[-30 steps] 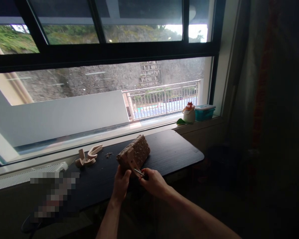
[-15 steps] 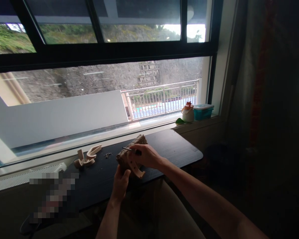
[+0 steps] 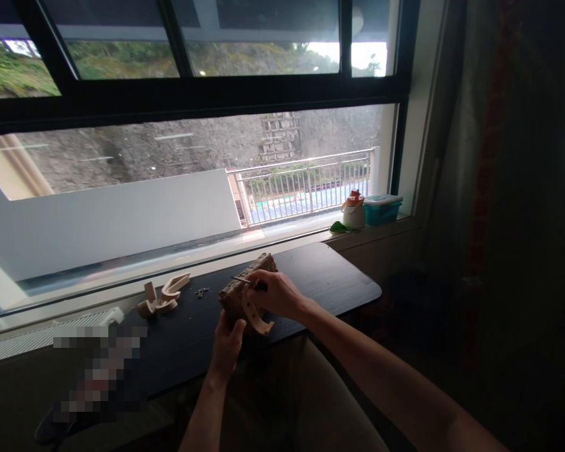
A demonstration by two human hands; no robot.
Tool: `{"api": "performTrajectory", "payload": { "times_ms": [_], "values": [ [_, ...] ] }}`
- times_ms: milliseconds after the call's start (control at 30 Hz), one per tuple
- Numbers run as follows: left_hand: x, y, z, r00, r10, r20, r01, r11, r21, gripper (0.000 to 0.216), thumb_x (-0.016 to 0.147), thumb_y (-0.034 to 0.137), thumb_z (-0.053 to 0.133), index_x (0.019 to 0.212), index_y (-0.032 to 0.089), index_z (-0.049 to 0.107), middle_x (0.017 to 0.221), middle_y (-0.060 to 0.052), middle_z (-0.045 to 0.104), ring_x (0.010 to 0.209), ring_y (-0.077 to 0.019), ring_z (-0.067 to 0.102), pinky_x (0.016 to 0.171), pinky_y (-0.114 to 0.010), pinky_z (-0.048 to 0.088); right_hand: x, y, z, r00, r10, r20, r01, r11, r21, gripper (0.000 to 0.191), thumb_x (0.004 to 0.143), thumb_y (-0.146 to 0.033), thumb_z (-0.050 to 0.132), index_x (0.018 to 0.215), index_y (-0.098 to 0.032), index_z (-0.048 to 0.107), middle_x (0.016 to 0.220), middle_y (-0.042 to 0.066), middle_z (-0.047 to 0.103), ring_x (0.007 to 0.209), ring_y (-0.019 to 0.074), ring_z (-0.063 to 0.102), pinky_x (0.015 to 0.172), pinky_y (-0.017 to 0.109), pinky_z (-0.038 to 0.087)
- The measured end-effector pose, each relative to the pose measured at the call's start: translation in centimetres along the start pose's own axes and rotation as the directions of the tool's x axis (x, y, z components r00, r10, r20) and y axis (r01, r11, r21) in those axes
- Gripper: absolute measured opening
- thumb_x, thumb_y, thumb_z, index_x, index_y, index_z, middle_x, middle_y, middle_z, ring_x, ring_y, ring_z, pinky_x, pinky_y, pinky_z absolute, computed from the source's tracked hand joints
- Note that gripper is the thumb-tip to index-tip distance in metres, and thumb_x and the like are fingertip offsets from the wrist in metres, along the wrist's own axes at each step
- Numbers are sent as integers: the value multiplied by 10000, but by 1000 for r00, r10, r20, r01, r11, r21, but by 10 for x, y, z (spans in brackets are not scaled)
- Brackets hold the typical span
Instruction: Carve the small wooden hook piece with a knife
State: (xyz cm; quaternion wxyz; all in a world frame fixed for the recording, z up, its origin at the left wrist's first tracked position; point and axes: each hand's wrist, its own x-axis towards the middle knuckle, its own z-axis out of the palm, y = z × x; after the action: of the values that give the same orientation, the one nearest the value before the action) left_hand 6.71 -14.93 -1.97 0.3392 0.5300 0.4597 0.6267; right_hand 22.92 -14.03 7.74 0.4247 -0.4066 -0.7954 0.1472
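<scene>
A brown speckled wooden block (image 3: pixel 234 292) rests on the dark table (image 3: pixel 320 276) by the window. My left hand (image 3: pixel 229 344) grips its near end, fingers closed on it. My right hand (image 3: pixel 274 294) lies over the top of the block, closed on a thin metal tool with a dark handle (image 3: pixel 247 282) whose tip points left. A pale curved wooden piece (image 3: pixel 258 322) hangs from the block's near side, just under my right hand.
More pale curved wooden pieces (image 3: pixel 162 297) and a few small dark screws (image 3: pixel 201 291) lie on the table to the left. On the window sill at the right stand a small white jar with a red top (image 3: pixel 354 211) and a teal box (image 3: pixel 382 209).
My right hand has risen with the tool from the block's near end to its top, then held almost still. The curved piece now hangs lower. My left hand keeps its grip.
</scene>
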Motion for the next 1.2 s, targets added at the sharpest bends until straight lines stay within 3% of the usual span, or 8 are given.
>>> {"api": "performTrajectory", "payload": {
  "times_ms": [300,667,967,1200],
  "values": [
    [1,2,1,999,53,-8,-52,998,23,447,671,309,627,1099,205,550,1100,-50,644,1036,-237,577,899,-337,439,8,-12,7,997,81,1,-81,992,-100,252,787,-362,546,968,-201,615,724,17,630,660,145,552,591,245,345],
    [4,-3,-1,998,52,-25,-51,998,43,356,690,321,631,1012,179,584,935,-32,651,892,-217,594,795,-315,462,1,-18,-1,992,125,24,-121,985,-123,244,781,-359,550,962,-199,583,746,15,635,639,136,547,558,235,332],
    [5,-4,1,999,35,-40,-34,999,25,361,679,389,665,964,183,584,875,-13,650,816,-191,599,742,-287,459,10,-5,8,993,79,92,-64,986,-152,277,755,-448,583,850,-195,645,771,34,673,702,175,604,553,243,345],
    [12,-7,-3,996,-44,-82,41,999,-36,413,669,421,680,990,173,605,889,-31,672,855,-212,619,751,-299,473,9,-9,16,995,32,99,-14,983,-183,327,767,-478,567,935,-208,646,809,42,680,739,181,614,611,255,362]
  ]
}}
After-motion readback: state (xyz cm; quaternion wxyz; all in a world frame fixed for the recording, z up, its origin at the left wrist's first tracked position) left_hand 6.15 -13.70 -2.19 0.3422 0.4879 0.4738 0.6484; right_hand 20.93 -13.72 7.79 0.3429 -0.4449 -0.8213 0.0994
